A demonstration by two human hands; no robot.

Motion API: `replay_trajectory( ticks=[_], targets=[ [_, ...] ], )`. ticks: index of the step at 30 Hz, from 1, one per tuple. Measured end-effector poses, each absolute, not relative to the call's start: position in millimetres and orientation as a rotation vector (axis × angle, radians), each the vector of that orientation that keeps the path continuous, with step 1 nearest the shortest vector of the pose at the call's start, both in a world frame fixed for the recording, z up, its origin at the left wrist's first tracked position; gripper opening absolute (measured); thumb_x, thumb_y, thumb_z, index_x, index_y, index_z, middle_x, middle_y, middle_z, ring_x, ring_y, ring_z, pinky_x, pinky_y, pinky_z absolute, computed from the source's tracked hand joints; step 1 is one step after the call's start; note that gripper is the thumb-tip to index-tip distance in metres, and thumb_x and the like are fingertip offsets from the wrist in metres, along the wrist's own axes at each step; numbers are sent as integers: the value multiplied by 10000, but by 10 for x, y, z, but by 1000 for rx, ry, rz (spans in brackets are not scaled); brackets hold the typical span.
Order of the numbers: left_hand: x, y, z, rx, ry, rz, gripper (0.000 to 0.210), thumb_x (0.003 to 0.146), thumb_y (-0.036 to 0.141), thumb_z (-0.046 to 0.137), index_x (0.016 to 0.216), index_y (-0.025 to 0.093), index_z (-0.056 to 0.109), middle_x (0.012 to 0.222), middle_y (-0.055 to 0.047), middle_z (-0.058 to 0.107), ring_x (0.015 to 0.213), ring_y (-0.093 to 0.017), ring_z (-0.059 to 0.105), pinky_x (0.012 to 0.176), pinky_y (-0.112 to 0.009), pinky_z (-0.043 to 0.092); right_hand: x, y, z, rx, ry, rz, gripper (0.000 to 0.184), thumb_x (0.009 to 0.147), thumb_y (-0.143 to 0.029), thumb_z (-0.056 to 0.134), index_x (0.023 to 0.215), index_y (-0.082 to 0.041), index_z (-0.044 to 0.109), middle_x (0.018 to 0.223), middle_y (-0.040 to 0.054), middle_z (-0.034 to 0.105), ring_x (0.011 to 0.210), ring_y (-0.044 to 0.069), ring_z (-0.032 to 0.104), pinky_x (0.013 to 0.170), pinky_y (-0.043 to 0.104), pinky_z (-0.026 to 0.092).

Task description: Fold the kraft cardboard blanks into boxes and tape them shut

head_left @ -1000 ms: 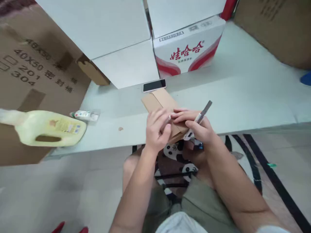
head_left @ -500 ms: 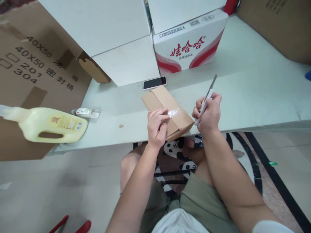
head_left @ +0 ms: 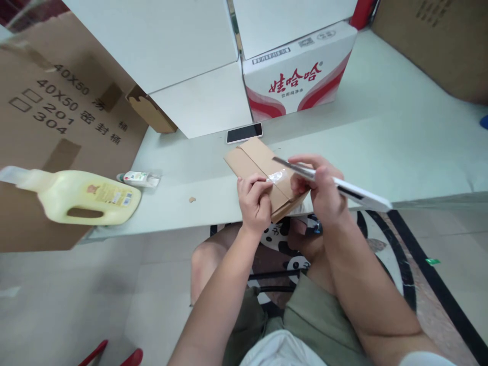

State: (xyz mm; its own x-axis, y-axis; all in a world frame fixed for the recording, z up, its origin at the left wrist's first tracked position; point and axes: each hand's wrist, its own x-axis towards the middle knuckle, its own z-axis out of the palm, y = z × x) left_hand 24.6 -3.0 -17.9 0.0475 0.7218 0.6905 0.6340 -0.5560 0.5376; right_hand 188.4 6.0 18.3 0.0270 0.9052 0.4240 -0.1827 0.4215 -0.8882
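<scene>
A small brown cardboard box (head_left: 256, 161) lies aslant at the table's front edge, a strip of clear tape (head_left: 277, 176) across its seam. My left hand (head_left: 254, 203) presses on its near left part with curled fingers, holding it. In my right hand (head_left: 322, 185) is a box cutter (head_left: 358, 195) with a white handle. Its blade points left, over the box near the tape; whether it touches the cardboard I cannot tell. The right fingertips hang at the box's right end, partly hidden by the knife.
Behind the box lies a phone (head_left: 244, 133), with a red-and-white carton (head_left: 299, 81) beyond. A yellow jug (head_left: 91, 197) and a small clear bottle (head_left: 140, 179) lie at left before a big carton (head_left: 34, 137). Another carton (head_left: 438, 46) stands at back right.
My right hand has moved left to the box and turned the box cutter from pointing up and away to pointing left across the box. My left hand stays on the box, its fingers more curled.
</scene>
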Motion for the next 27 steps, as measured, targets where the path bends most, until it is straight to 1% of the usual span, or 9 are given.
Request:
replay_trajectory(
  ticks=[2, 5, 7, 10, 16, 22, 27],
  targets=[
    [276, -26, -212, 2211, 1448, 1589, 247, 928, 202, 407, 906, 225, 652, 995, -72, 680, 1004, -233, 634, 1031, -455, 404, 1841, 16, 217, -870, -1381, 883, 347, 980, -477, 456, 1008, -227, 694, 606, -28, 588, 527, 120, 538, 504, 256, 412],
    [272, -21, -260, 2232, 1462, 1596, 273, 926, 234, 381, 929, 230, 654, 1012, -78, 690, 1045, -243, 636, 1102, -472, 365, 1817, 12, 249, -1009, -1495, 713, 291, 941, -332, 472, 841, -202, 713, 632, -4, 647, 586, 131, 600, 573, 267, 450],
    [257, -20, -277, 2240, 1453, 1597, 280, 923, 249, 375, 937, 231, 654, 1015, -78, 696, 1061, -246, 635, 1118, -474, 352, 1809, 31, 256, -1024, -1584, 630, 281, 910, -284, 479, 791, -200, 720, 685, 10, 706, 638, 142, 650, 619, 268, 473],
    [247, -22, -282, 2233, 1440, 1615, 282, 923, 262, 378, 944, 229, 657, 1023, -75, 699, 1060, -243, 635, 1121, -472, 348, 1781, 54, 244, -1060, -1634, 542, 308, 911, -279, 467, 773, -200, 731, 720, 23, 746, 651, 149, 682, 625, 262, 491],
    [259, -26, -273, 2223, 1439, 1632, 307, 946, 288, 360, 949, 226, 661, 1019, -75, 698, 1032, -233, 651, 1146, -470, 335, 1721, 39, 191, -1105, -1623, 369, 297, 897, -264, 469, 778, -214, 736, 725, 24, 763, 641, 153, 703, 612, 254, 507],
    [248, -26, -283, 2228, 1391, 1639, 298, 950, 268, 367, 956, 232, 663, 1019, -70, 697, 1025, -233, 651, 1134, -467, 334, 1696, 8, 168, -1148, -1666, 328, 272, 866, -249, 471, 770, -239, 725, 725, 26, 756, 650, 162, 697, 652, 275, 525],
    [251, -20, -294, 2223, 1397, 1615, 311, 934, 252, 361, 960, 232, 670, 1014, -69, 697, 1025, -244, 643, 1152, -483, 312, 1674, 29, 154, -1175, -1753, 297, 261, 832, -244, 488, 765, -243, 740, 769, 23, 774, 656, 154, 690, 638, 262, 505]
  ],
)
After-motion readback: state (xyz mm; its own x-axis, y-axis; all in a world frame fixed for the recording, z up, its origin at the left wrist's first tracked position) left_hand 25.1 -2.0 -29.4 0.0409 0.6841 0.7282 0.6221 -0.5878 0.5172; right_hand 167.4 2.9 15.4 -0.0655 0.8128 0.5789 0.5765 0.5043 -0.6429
